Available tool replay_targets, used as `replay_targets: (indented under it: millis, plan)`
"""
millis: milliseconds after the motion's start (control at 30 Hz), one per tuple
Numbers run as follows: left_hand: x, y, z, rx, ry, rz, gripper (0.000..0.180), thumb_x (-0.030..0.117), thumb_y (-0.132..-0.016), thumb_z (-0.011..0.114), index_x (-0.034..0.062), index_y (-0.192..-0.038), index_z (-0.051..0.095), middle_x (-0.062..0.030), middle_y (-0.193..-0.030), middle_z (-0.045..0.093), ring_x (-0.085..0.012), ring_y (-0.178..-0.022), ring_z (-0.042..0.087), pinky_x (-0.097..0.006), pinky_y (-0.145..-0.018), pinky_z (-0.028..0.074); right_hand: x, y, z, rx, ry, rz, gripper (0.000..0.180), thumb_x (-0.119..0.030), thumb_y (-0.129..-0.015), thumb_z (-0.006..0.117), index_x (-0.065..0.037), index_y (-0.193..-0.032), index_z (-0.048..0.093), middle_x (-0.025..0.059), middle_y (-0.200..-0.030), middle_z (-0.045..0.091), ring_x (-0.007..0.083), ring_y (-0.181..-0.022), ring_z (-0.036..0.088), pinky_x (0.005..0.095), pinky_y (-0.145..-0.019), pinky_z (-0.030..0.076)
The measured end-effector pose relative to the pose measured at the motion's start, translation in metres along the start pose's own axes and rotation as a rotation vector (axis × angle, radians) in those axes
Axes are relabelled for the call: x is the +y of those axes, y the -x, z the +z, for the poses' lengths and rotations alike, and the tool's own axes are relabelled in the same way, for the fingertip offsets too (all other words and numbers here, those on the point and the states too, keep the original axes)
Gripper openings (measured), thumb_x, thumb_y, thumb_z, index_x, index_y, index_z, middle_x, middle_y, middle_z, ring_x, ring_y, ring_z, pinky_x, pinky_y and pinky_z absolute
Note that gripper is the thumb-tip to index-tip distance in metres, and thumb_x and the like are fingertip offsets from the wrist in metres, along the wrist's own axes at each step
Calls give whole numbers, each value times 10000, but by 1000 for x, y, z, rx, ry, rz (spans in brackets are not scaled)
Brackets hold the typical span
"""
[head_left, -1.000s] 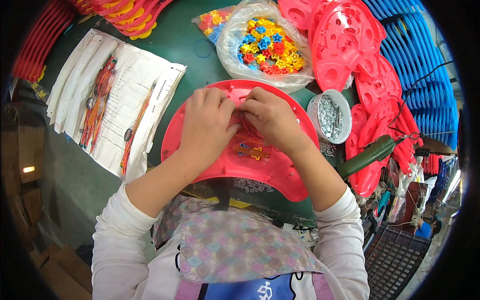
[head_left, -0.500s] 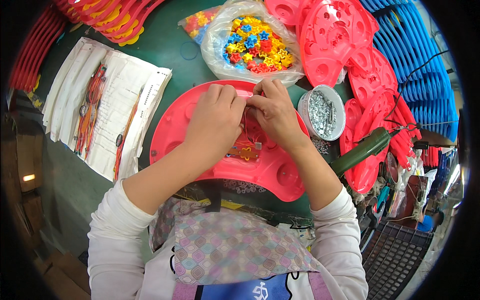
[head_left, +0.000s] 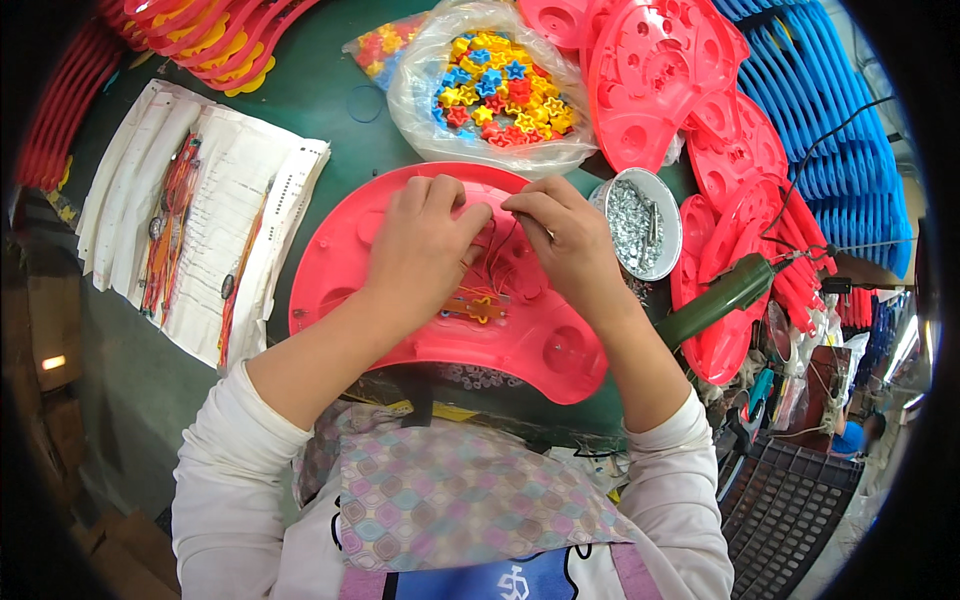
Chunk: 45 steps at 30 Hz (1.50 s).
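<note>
A curved red plastic shell lies on the table in front of me, its hollow side up. Thin wires run inside it, near a small brown circuit board with a yellow-orange shape on it. Over the shell's far part, my left hand is closed, its fingers curled down; what sits in its fingertips is hidden. To its right my right hand pinches the end of a thin dark wire between thumb and fingers, just above the shell.
Left lie paper sheets with wire bundles. Beyond the shell stands a plastic bag of star-shaped pieces. A bowl of screws, a green electric screwdriver and red shells crowd the right; blue parts are stacked behind.
My right hand has moved slightly away from the left, opening a gap where dark wire shows. The view has shifted a little. The shell stays in place under my hands.
</note>
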<state>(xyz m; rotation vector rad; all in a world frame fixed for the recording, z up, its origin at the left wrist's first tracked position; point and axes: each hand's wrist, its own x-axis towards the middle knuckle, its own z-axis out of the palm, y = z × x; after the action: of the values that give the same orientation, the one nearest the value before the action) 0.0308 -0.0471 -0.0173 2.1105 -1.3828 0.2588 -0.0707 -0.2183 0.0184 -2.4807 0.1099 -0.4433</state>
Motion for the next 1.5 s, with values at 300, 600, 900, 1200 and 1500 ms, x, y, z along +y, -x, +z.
replay_targets:
  millis: [300, 600, 900, 1200, 1500]
  plan:
    - [3, -2, -1, -108, -73, -10, 326, 142, -801, 771, 129, -1115, 686, -100, -1130, 538, -320, -1111, 509, -450, -920, 454, 1, 32, -8, 26, 363, -83, 104, -104, -781, 744, -83, -879, 718, 51, -878, 568, 250, -883, 572, 391, -749, 496]
    - [0, 6, -15, -150, 24, 10, 453, 108, -758, 752, 77, -1202, 663, -135, -1201, 554, -342, -1185, 520, -472, -1002, 449, 3, 22, -3, -33, 453, -195, 64, -99, -781, 673, -67, -819, 632, 75, -912, 550, 274, -910, 548, 381, -783, 484]
    - [-30, 69, -114, -63, 117, -581, 475, 23, -885, 681, 18, -1347, 574, -180, -1245, 603, -311, -1109, 611, -391, -990, 484, 12, 29, -7, -170, 408, -162, 89, -139, -865, 714, -69, -920, 705, 78, -924, 553, 286, -926, 544, 413, -805, 471]
    - [-39, 73, -145, 225, 682, -714, 435, 48, -1035, 475, -76, -1452, 481, -157, -1395, 598, -194, -1290, 568, -315, -1093, 420, -27, 34, -36, 278, 139, -114, 306, -29, -853, 713, -21, -1159, 712, 131, -863, 582, 314, -785, 585, 404, -690, 482]
    - [-195, -86, -257, 786, 720, -336, 594, 57, -1006, 551, 37, -1545, 304, -171, -1463, 493, -266, -1250, 595, -418, -977, 575, -21, 41, -44, 377, 183, -256, 452, 6, -811, 740, -30, -1256, 673, 141, -987, 647, 283, -790, 632, 377, -688, 528]
